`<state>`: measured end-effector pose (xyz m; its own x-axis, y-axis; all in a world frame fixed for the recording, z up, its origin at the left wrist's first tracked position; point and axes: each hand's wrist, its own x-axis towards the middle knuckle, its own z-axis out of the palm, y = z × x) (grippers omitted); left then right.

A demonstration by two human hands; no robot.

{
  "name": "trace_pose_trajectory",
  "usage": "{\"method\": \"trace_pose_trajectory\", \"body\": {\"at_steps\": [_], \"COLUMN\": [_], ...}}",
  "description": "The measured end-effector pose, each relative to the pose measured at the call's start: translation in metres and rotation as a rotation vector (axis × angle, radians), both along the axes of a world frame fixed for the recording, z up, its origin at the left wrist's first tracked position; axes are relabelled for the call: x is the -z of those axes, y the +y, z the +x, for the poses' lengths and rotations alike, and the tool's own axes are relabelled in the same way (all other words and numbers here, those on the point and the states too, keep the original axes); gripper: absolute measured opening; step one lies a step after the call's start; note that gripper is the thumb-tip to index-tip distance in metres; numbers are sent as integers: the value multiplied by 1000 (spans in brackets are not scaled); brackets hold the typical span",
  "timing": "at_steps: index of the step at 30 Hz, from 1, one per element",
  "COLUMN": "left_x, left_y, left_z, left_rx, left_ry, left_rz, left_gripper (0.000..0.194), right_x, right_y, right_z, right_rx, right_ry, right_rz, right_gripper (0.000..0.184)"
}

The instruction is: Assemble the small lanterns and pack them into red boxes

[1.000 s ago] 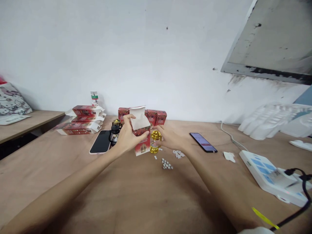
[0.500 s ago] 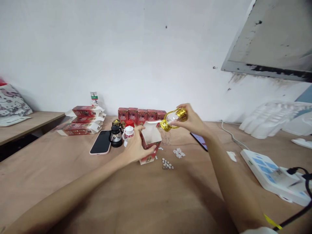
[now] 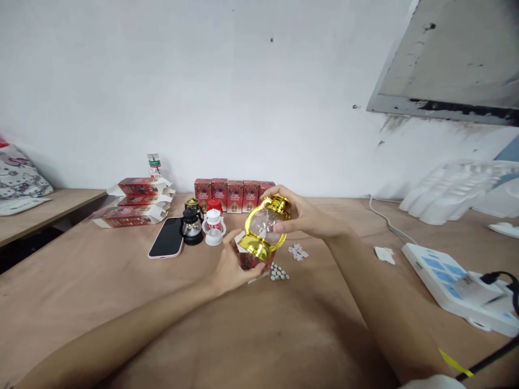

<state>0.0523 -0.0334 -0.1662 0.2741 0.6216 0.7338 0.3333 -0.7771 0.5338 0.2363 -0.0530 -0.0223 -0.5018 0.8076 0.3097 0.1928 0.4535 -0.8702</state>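
A shiny gold lantern (image 3: 265, 227) with a clear globe is gripped in my right hand (image 3: 302, 216), tilted with its base down to the left. Its base is at the mouth of a red cardboard box (image 3: 248, 261); whether it has entered the opening I cannot tell. My left hand (image 3: 235, 265) is wrapped round that box, thumb in front, and the lantern hides much of it. To the left stand a white lantern (image 3: 213, 229), a black lantern (image 3: 191, 229), a red lantern (image 3: 214, 205) and a black-and-gold lantern (image 3: 193, 203).
Several closed red boxes (image 3: 235, 197) line the wall. Open red boxes (image 3: 133, 215) are stacked left, near a phone (image 3: 166, 237). Button cells (image 3: 279, 273) and small white pieces (image 3: 298, 252) lie just right of my hands. A power strip (image 3: 441, 281) sits far right.
My right hand has brought the gold lantern left and down, turning it from nearly level to base-down over the box. The box has tipped, and its opening is now mostly covered.
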Motion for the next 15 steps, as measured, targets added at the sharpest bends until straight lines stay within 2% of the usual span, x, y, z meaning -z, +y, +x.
{"method": "trace_pose_trajectory", "body": {"at_steps": [3,7,11,15], "left_x": [1,6,8,7], "left_y": [-2,-1,-1,-1], "left_z": [-1,-2,-2,-1], "left_rx": [16,30,65,98], "left_ry": [8,23,-9,-13], "left_rz": [11,18,-13,-76], "left_gripper": [79,88,84,84], "right_x": [-6,-6,4,11], "right_y": [0,1,9,10], "right_z": [10,14,8,-3], "right_rx": [98,237,377,455], "right_ry": [-62,-105,-181,-159], "right_rz": [-48,-68,27,160], "right_gripper": [47,49,57,67]}}
